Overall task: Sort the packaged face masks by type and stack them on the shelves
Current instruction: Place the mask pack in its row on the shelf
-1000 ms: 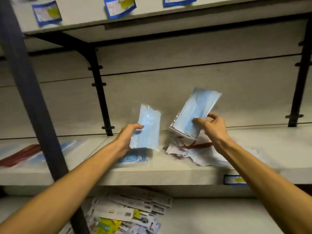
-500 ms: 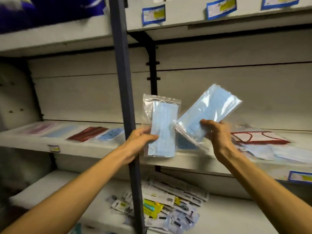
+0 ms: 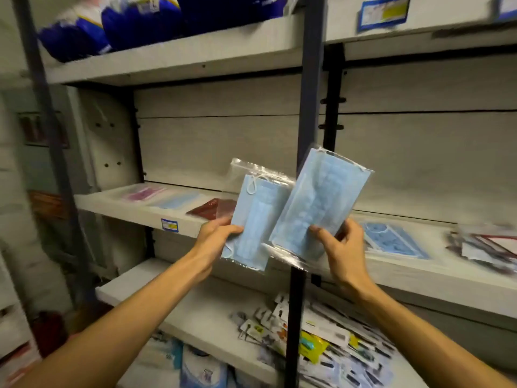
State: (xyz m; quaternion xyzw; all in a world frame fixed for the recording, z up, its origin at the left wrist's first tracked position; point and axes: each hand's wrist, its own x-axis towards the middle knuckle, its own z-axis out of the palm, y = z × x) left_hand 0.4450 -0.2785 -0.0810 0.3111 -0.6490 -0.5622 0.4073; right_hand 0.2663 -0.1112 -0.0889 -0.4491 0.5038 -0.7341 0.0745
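While hands (image 3: 279, 247) pinch crinkly mask pkts (image 3: 321, 203)

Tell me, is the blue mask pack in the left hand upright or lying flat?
Upright, slightly tilted: the left hand grips the mask pack by its lower edge, above the shelf.

2 blue mask pkts (image 3: 285, 208), upright, overlapping
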